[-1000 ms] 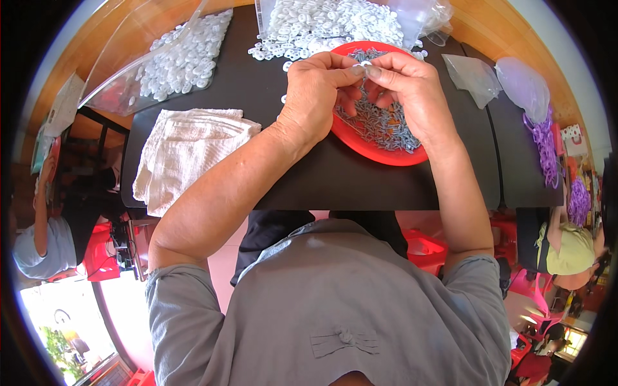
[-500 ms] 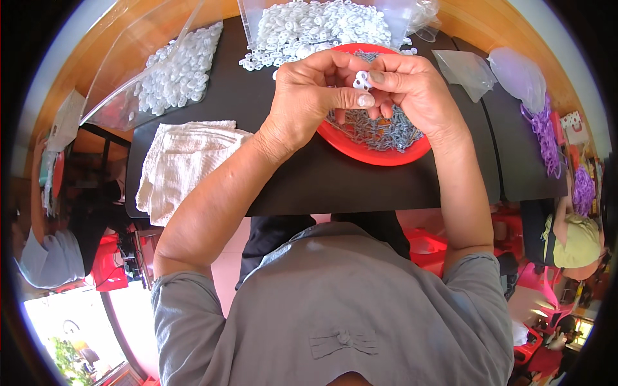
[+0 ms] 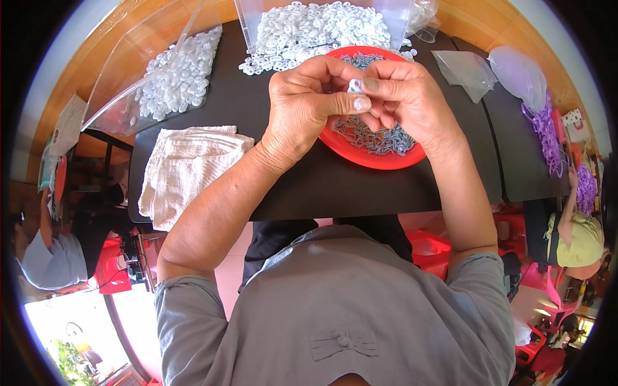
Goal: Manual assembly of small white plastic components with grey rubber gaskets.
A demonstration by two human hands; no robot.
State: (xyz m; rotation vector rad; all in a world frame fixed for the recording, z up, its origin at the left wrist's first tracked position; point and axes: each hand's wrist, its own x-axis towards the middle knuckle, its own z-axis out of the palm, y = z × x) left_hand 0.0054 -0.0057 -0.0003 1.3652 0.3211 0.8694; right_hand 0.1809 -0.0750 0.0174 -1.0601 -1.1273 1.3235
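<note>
Both my hands meet above a red round plate (image 3: 370, 161) that bears many small grey screws (image 3: 380, 140). Between thumb and fingers my left hand (image 3: 309, 100) pinches a small white plastic piece (image 3: 355, 85) with holes in it. My right hand (image 3: 409, 96) closes on the piece's other side, its thumb pressed against it. The fingers cover most of the piece, and whether a screw is with it cannot be made out. Behind the plate, a heap of similar white plastic pieces (image 3: 322, 29) spills from a clear container onto the dark table.
At the left lies a folded cream cloth (image 3: 187, 167) near my forearm. Beyond it a clear bin (image 3: 122, 93) holds more white pieces (image 3: 174, 80). Clear plastic bags (image 3: 463, 72) and purple straps (image 3: 544, 135) are at the right. Other people sit at both sides.
My fingers have closed further over the white piece, so less of it shows. The right thumb has shifted slightly left and down across it.
</note>
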